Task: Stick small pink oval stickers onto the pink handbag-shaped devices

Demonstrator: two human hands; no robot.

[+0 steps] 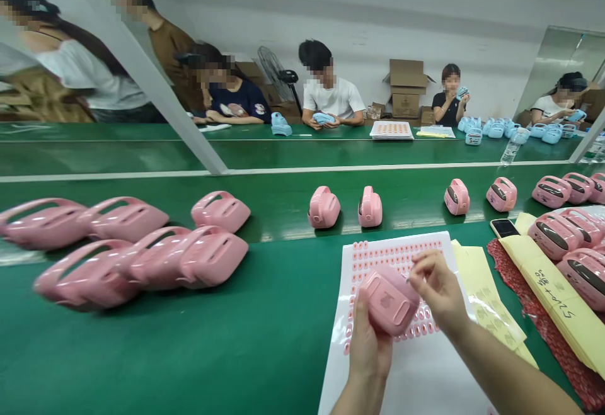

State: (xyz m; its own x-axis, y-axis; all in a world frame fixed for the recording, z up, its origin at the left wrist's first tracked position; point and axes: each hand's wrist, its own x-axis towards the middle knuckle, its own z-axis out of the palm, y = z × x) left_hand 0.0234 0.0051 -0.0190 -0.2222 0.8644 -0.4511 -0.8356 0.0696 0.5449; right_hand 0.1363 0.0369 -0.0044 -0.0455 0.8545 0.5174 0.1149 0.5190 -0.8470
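Head view: left hand [371, 352] cradles a pink plastic housing [390, 300] above a sticker sheet [416, 371]; right hand [437, 286] pinches something too small to tell just beside it; many stickers [401, 254] remain on the sheet.

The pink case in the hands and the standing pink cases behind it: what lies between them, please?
The head view shows a white sheet of small pink stickers beyond the held pink case, then a strip of green workbench.

Green workbench [142, 352] bearing rows of pink plastic casings [212, 261], a white sticker sheet [416, 380], yellow papers [486, 295], a smartphone [503, 228]
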